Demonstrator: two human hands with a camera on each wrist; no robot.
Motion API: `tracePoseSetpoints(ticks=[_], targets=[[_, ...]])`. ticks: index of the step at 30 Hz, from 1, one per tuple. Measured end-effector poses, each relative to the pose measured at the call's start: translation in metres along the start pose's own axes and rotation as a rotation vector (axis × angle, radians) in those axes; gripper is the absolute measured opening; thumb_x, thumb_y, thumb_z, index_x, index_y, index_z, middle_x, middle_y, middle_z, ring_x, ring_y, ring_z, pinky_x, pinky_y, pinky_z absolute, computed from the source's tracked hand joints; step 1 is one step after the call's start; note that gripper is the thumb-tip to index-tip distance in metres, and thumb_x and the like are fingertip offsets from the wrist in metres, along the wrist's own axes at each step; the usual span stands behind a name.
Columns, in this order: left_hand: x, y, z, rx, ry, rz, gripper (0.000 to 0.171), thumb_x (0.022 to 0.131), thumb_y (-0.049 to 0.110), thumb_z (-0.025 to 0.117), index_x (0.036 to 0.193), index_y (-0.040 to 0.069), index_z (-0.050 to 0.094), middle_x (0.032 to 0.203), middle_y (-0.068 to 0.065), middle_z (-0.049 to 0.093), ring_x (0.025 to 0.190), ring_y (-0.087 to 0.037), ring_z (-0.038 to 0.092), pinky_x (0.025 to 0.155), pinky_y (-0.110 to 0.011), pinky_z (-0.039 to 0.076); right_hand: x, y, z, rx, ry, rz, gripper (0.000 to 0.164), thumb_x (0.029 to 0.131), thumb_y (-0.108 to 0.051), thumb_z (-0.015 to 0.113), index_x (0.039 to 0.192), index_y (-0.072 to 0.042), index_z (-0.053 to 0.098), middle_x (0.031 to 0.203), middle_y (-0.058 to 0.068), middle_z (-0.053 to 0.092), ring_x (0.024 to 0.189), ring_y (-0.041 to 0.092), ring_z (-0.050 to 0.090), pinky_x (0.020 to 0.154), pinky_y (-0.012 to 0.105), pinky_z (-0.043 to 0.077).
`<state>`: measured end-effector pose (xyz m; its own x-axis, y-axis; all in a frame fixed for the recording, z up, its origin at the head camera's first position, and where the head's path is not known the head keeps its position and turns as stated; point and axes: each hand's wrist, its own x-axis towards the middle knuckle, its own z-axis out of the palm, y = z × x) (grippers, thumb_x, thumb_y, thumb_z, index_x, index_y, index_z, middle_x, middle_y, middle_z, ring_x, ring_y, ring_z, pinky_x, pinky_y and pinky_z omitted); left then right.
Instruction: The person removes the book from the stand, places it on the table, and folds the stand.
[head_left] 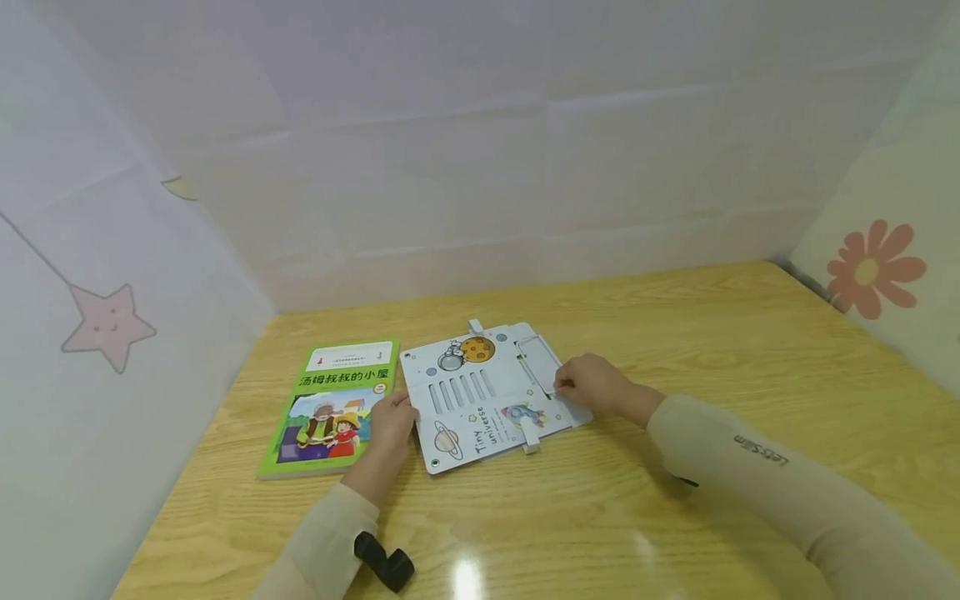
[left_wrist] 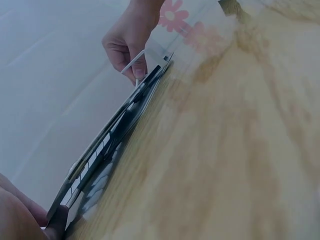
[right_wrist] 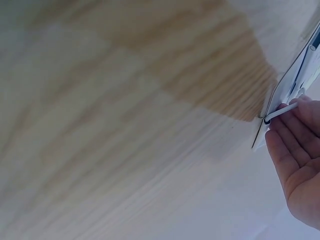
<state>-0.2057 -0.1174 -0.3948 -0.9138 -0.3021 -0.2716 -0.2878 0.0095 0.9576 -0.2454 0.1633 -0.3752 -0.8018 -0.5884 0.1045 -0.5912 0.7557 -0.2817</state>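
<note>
A white folding book stand [head_left: 510, 379] printed with planets and "Tiny universe" lies at a slant on the wooden table. My left hand [head_left: 394, 421] holds its left edge; in the left wrist view that hand's fingers [left_wrist: 59, 220] are curled around the panel's end. At the far end, my right hand [head_left: 595, 383] pinches a white wire bracket [left_wrist: 134, 61] between thumb and fingers. The bracket [right_wrist: 282, 113] stands out from the panel in the right wrist view, beside the fingers of my right hand [right_wrist: 302, 155].
A green picture book [head_left: 330, 408] lies flat, left of the stand. White clips [head_left: 530, 437] sit on the stand's near and far edges. The wooden table [head_left: 712, 358] extends to the right, with a pale cloth wall [head_left: 525, 167] behind it.
</note>
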Motion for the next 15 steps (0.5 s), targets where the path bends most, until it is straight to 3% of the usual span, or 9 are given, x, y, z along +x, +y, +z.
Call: tracePoseSetpoints(ticks=[15], targets=[[0.016,0.009,0.004,0.056,-0.026,0.001,0.050,0.072,-0.014,0.038,0.121,-0.010,0.041,0.121,-0.025,0.042,0.114,-0.033,0.036,0.091,-0.037,0.034,-0.004,-0.004,0.000,0.030,0.014,0.054,0.008,0.079,-0.009,0.061,0.072,-0.008,0.065,0.068,-0.003,0.059,0.056,0.008,0.044,0.051,0.023,0.039]])
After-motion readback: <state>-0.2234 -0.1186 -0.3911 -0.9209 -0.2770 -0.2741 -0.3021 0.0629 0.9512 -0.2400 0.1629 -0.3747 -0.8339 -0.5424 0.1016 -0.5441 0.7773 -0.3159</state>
